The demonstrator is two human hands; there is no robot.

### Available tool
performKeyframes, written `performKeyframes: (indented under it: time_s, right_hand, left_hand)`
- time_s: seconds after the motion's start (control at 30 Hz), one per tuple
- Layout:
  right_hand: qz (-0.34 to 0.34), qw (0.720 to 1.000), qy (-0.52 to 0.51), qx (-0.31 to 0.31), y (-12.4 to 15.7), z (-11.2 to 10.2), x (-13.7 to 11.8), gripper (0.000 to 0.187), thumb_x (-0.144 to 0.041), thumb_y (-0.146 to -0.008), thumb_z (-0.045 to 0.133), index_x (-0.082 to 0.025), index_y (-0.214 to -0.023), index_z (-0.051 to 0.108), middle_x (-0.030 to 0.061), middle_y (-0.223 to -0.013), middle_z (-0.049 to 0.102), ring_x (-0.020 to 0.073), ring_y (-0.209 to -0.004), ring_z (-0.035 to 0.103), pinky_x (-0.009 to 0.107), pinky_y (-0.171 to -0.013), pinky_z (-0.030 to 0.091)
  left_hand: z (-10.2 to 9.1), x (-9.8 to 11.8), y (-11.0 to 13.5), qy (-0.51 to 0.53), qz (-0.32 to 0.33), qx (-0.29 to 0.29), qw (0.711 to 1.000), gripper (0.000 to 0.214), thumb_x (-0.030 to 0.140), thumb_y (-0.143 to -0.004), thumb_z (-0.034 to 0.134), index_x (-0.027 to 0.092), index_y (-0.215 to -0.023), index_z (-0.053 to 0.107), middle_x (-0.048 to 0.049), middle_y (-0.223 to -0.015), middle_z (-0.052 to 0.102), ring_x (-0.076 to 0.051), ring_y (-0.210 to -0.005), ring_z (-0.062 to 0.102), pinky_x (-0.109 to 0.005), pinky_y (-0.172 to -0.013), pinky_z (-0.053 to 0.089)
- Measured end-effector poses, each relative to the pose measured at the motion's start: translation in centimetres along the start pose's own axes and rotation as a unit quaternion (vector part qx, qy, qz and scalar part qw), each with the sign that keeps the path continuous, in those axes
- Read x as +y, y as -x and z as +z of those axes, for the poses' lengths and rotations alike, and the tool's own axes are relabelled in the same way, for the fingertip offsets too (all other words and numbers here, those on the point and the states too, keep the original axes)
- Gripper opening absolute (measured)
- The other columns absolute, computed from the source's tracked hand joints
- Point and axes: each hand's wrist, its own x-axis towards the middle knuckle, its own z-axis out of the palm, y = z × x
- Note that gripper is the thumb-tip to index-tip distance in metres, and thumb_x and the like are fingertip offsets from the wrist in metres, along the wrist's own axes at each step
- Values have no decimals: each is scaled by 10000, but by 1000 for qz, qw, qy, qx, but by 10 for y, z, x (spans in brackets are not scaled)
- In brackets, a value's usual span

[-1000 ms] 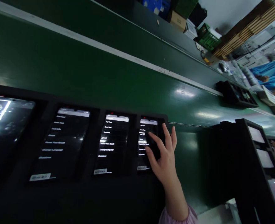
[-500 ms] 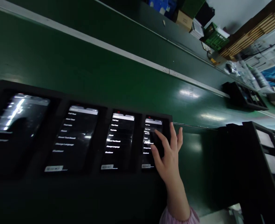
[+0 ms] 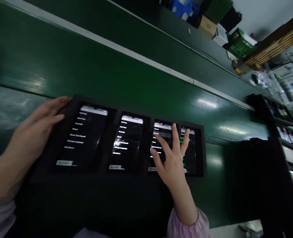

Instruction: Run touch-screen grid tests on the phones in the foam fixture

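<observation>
A long black tray [image 3: 126, 183] lies in front of me with phones side by side in its slots. My left hand [image 3: 34, 129] holds the tray's left end, thumb by the upper edge. Nearest to it is a phone [image 3: 85, 138] with a white text menu on a dark screen. A similar phone [image 3: 126, 142] sits beside it. Over the third phone [image 3: 158, 132], my right hand [image 3: 172, 158] is spread, its index fingertip at a highlighted menu line. Its other fingers partly cover the rightmost phone [image 3: 191, 148], which shows green text.
Green work surface [image 3: 136, 86] surrounds the tray, crossed by a pale strip [image 3: 136, 56]. Black trays [image 3: 272, 109] stand at the right, some with screens in them. A green crate [image 3: 242, 44], a cardboard box [image 3: 207, 26] and blue items [image 3: 182, 8] are at the back.
My left hand has come into view at the tray's left end. The tray sits further right in view. My right hand is now over the third phone; the rightmost screen changed to green text.
</observation>
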Motion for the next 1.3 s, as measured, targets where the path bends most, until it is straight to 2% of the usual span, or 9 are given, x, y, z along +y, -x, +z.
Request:
performKeyframes:
  time_s: [0.07, 0.13, 0.3, 0.43, 0.6, 0.73, 0.93, 1.17, 1.3]
  right_hand:
    - [-21, 1000, -16, -10, -3, 3, -6, 367, -401, -1008, 611, -288, -1356, 648, 67, -1758, 223, 529, -1622, 29, 872, -1172, 271]
    - [-34, 999, -26, -28, -9, 9, -18, 390, -406, -1008, 613, -297, -1383, 630, 76, -1754, 236, 534, -1619, 45, 887, -1152, 286]
    - [-40, 998, -23, -36, -20, 23, -39, 383, -381, -1022, 586, -291, -1393, 623, 87, -1742, 272, 539, -1617, 39, 908, -1133, 274]
    - [-35, 998, -50, 13, -21, 23, -42, 320, -359, -1044, 533, -276, -1329, 652, 83, -1692, 378, 488, -1626, 108, 852, -1174, 292]
    - [-56, 987, -114, 96, -21, 16, -47, 242, -287, -1053, 518, -223, -1214, 687, 120, -1471, 640, 391, -1560, 368, 677, -1187, 427]
    - [-53, 974, -188, 113, -17, 7, -50, 153, -183, -1021, 551, -229, -1083, 683, 89, -1183, 791, 267, -1141, 731, 470, -928, 619]
    - [-149, 953, -262, 29, -4, 1, -44, 209, -75, -961, 560, -223, -820, 602, 34, -877, 835, 125, -602, 736, 225, -493, 546]
    - [-203, 932, -299, -33, 3, 8, -43, 242, -97, -964, 574, -206, -749, 590, 28, -823, 832, 99, -572, 747, 174, -472, 532]
    - [-207, 934, -286, -61, 3, 8, -44, 264, -92, -975, 571, -200, -735, 588, 30, -817, 829, 106, -598, 762, 186, -469, 531]
  left_hand:
    - [11, 12, -2, 57, -96, 39, 993, 554, 320, -742, 735, 367, -1292, 693, 103, -1426, 644, -293, -1443, 537, -552, -1357, 352]
    - [16, 21, -6, 61, -128, 28, 990, 608, 256, -680, 746, 324, -1282, 699, 76, -1400, 664, -297, -1420, 556, -531, -1342, 382]
    - [5, 14, -17, 78, -83, -48, 992, 689, 289, -677, 758, 240, -1350, 617, -34, -1484, 602, -304, -1436, 536, -523, -1295, 444]
    - [2, 1, -22, 72, -66, -84, 992, 771, 411, -709, 802, 221, -1412, 550, -84, -1551, 530, -318, -1471, 500, -528, -1279, 459]
    - [5, -5, -29, 53, -60, -79, 994, 971, 569, -653, 889, 182, -1453, 497, -100, -1568, 503, -301, -1525, 434, -535, -1371, 288]
    - [0, -7, -26, 62, -39, -97, 993, 1126, 723, -609, 882, 175, -1487, 441, -106, -1632, 425, -293, -1570, 367, -536, -1391, 210]
    - [-12, -1, -8, 51, -72, -156, 984, 1217, 744, -641, 861, 209, -1583, 307, -58, -1724, 258, -304, -1631, 230, -550, -1399, 160]
    - [-18, 4, -1, 4, -77, -196, 978, 1199, 734, -656, 857, 299, -1605, 266, -4, -1676, 357, -317, -1582, 335, -580, -1379, 224]
    - [-29, -8, -10, -23, -72, -233, 969, 1322, 762, -615, 858, 281, -1630, 163, -33, -1730, 224, -340, -1628, 216, -627, -1362, 157]
